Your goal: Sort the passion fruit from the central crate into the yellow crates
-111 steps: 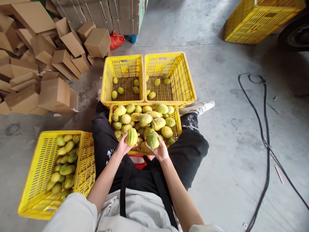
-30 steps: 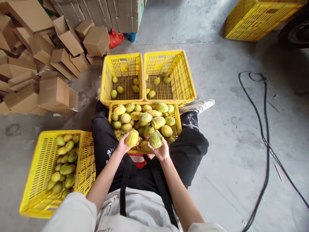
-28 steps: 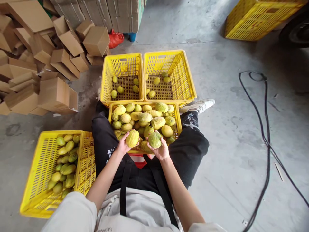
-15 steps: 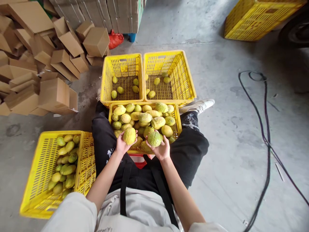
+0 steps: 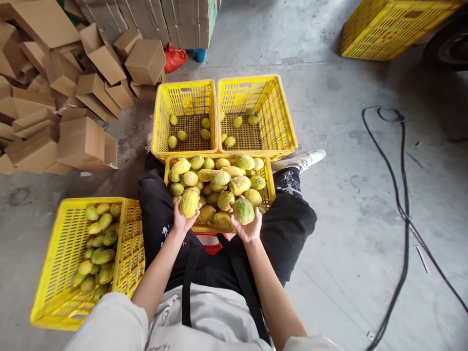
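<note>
Grip | left hand (image 5: pixel 183 222): yellow fruit (image 5: pixel 189 204) | right hand (image 5: pixel 250 231): green fruit (image 5: pixel 243 211) | crate (image 5: pixel 271 184): seemingly beneath

Prob. a produce-packing whse (concrete floor (image 5: pixel 329 195), cartons (image 5: pixel 82 141), fruit crates (image 5: pixel 75 243)).

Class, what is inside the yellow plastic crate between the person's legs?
Heaped green and yellow oval fruits show on top in the yellow plastic crate. The fruits beneath and the crate's bottom are covered, so they cannot be seen.

Cannot see the bottom of the middle crate (image 5: pixel 271 185) under the heaped fruit (image 5: pixel 239 185). Loses part of the dark wheel (image 5: pixel 449 46) past the right edge. Cannot read the shirt lettering (image 5: pixel 161 347).
</note>
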`<state>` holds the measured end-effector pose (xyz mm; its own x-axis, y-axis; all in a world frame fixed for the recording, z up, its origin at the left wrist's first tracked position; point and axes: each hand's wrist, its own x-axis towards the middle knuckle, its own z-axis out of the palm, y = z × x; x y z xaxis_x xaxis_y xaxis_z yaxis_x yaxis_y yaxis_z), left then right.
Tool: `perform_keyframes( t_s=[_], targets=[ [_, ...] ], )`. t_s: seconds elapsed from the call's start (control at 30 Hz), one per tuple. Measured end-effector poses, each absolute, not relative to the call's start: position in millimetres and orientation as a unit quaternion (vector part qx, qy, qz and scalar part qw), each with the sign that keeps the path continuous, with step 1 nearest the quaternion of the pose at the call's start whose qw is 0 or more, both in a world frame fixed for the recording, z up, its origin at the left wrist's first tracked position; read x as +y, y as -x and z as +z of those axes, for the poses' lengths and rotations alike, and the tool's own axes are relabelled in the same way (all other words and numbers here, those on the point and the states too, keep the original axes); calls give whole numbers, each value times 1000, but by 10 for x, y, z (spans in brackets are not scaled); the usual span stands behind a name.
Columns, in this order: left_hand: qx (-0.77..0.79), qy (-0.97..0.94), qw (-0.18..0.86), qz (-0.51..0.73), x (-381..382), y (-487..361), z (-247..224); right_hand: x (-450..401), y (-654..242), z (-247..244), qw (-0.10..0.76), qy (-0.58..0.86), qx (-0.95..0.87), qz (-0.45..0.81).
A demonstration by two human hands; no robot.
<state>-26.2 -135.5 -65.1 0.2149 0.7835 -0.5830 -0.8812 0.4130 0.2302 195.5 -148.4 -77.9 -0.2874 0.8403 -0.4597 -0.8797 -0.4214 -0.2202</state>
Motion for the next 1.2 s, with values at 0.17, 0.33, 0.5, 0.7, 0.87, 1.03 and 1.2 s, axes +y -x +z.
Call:
perform_keyframes(
  t_s=[0.17, 0.33, 0.5, 0.7, 0.87, 1.03, 1.2],
  targets=[
    [358, 54, 791, 493, -1375, 202, -661, -1478, -1909, -781, 520, 268, 24, 811],
    [367, 44, 791, 487, -1375, 185, -666, -1480, -1900, -784, 523, 278, 18, 806],
    [356, 61, 791, 493, -1371, 191, -695, -1478, -1904, -805, 517, 276, 35, 810],
    [357, 97, 777, 509, -1349, 206, -721, -1462, -1880, -793, 514, 252, 12, 820],
    [349, 67, 793, 495, -1360, 231, -711, -1494, -1931, -860, 488, 265, 12, 832],
    [379, 40, 795, 472, -1366, 201, -685, -1508, -1927, -1015, 456, 303, 34, 836],
    [372, 19, 802, 468, -1359, 176, -692, -1497, -1901, -1078, 450, 306, 34, 838]
  ],
)
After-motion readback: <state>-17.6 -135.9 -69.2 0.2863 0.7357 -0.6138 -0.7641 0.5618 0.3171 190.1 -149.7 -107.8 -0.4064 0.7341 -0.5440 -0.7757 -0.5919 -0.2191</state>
